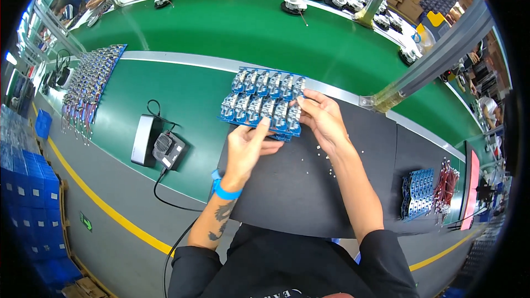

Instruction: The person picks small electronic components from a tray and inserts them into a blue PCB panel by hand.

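Note:
A blue panel of circuit boards (262,99), set with rows of silvery parts, is held up over the far edge of a black work mat (276,187). My left hand (248,146) grips its near edge, thumb on top and fingers curled beneath. At the panel's right end, my right hand (323,116) closes thumb and fingers on the edge. Part of another blue board shows under the near right corner; how the two are joined is hidden. Small pale scraps (331,172) lie scattered on the mat beside my right forearm.
Boards with wires (94,80) lie at the left end of the table. A silver-black box (143,139) and a black corded device (169,149) stand nearer. Blue panels (418,193) and red wires (446,185) lie right. Beyond, a green conveyor (221,27) carries white-and-black units (294,4), beside metal posts (436,49).

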Motion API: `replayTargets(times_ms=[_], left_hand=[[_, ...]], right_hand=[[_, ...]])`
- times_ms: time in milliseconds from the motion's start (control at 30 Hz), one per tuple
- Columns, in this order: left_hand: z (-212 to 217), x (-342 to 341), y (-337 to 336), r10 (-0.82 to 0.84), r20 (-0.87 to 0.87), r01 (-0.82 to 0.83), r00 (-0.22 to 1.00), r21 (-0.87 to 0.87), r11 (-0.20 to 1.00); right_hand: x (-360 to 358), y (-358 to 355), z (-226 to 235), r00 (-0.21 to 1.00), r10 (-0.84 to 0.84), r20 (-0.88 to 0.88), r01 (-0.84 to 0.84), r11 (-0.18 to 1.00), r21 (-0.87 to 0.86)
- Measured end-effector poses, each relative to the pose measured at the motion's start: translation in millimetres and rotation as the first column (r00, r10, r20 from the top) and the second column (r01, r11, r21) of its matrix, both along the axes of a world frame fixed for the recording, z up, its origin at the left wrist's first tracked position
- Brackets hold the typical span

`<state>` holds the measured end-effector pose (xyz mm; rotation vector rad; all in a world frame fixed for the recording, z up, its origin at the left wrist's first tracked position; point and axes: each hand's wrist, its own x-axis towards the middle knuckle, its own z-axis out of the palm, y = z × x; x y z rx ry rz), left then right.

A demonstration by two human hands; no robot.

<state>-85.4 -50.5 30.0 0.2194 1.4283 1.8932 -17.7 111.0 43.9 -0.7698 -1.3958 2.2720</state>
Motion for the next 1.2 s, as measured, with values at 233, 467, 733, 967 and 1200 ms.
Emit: replayTargets(times_ms=[233,467,733,967,1200], left_hand=[[-10,1,-5,-0.268,-0.075,0.242,0.961,-0.251,0.937],[-3,22,-16,-0.443,-0.249,0.403,0.862,-0.196,0.894],[2,68,48,-0.663,-0.452,0.684,0.597,-0.146,0.715],[-14,78,65,-0.633,-0.485,0.692,0.603,-0.078,0.718],[-19,83,62,-0.520,-0.516,0.610,0.680,0.005,0.792]], right_hand=[[17,21,-21,0.954,-0.238,0.183,-0.037,0.511,0.859],[156,27,11,0.833,-0.548,-0.073,0.075,-0.019,0.997],[344,36,-9,-0.052,-0.964,0.259,-0.415,0.257,0.873],[359,31,1,0.282,-0.850,0.446,-0.367,0.334,0.868],[386,47,37,0.180,-0.981,0.067,-0.372,-0.005,0.928]])
